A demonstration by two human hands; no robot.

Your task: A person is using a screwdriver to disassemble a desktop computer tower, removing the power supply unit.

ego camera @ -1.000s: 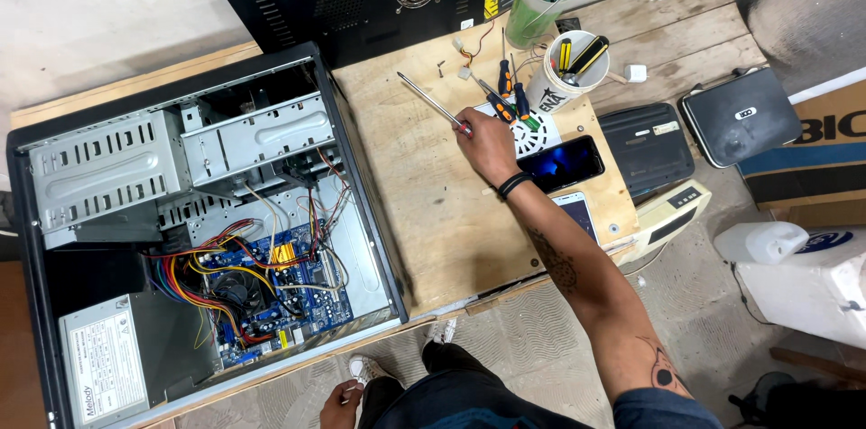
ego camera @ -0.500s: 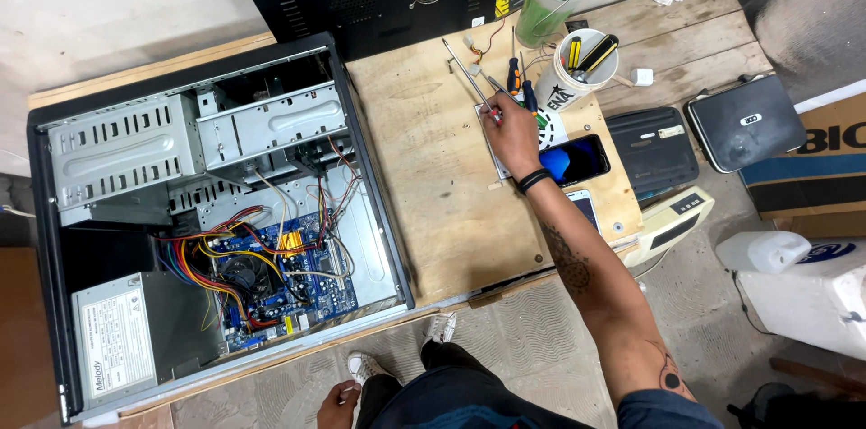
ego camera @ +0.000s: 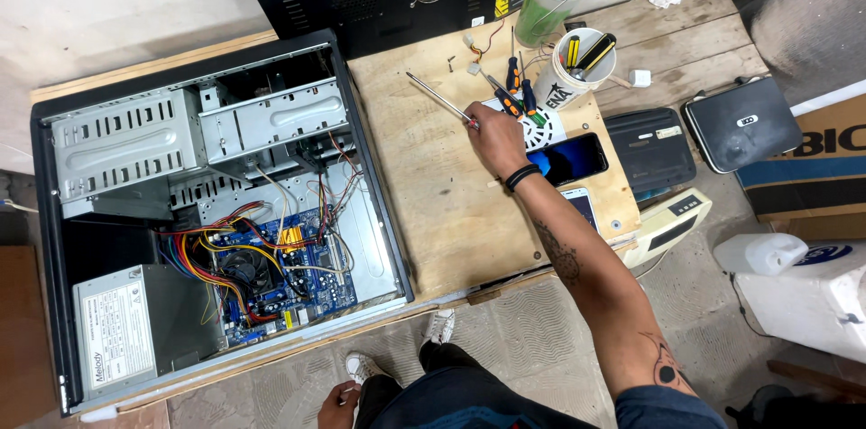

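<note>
While the person stands at the 6 o'clock edge of a pale plywood worktop, their right hand reaches across it, fingers clenched around the red handle of a long silver-shafted screwdriver. Its thin shaft points toward 10 o'clock and appears to hover just above the wood, though contact is hard to judge from this height. A black band circles the wrist. At 3 o'clock of that hand lies a black smartphone with a lit blue screen. At 1 o'clock, 3 loose orange-and-black-handled screwdrivers lie beside a white plastic tub of tools. At 9 o'clock, well apart from the hand, an open black desktop computer case lies on its side, showing a blue motherboard and coloured wiring. The left hand sits low at 6 o'clock, beside the person's leg, fingers loosely curled and gripping nothing visible.
</note>
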